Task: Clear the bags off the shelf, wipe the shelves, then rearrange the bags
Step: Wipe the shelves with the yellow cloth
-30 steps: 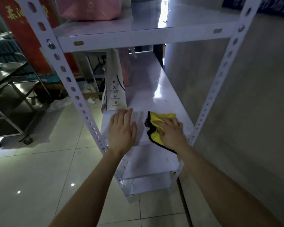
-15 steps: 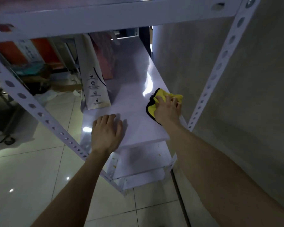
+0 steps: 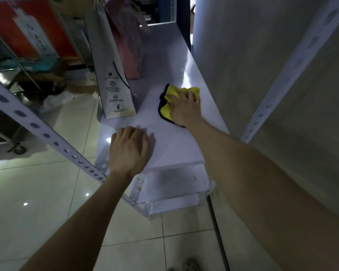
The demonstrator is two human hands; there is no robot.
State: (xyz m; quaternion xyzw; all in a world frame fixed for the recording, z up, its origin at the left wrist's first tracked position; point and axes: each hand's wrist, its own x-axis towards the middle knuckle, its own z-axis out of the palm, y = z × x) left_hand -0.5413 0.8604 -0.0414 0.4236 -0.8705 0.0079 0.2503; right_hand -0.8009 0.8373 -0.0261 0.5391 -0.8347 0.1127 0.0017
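A white metal shelf (image 3: 176, 145) runs away from me between perforated posts. My right hand (image 3: 185, 109) presses a yellow cloth with a black edge (image 3: 167, 103) flat on the shelf, near its right side. My left hand (image 3: 128, 151) lies palm down on the shelf's front left corner, fingers together, holding nothing. A tall white paper bag (image 3: 112, 75) stands upright on the shelf's left edge, just left of the cloth. Behind it stands a pink bag (image 3: 128, 42).
Lower shelves (image 3: 170, 184) show below the front edge. A grey wall (image 3: 243, 55) closes the right side. Perforated posts stand at left (image 3: 41, 130) and right (image 3: 278, 83). A metal cart (image 3: 6, 79) and clutter sit on the tiled floor at left.
My right hand has pushed the cloth farther back along the shelf, toward the bags. My head has dropped below the upper shelf. The left hand stays at the front corner.
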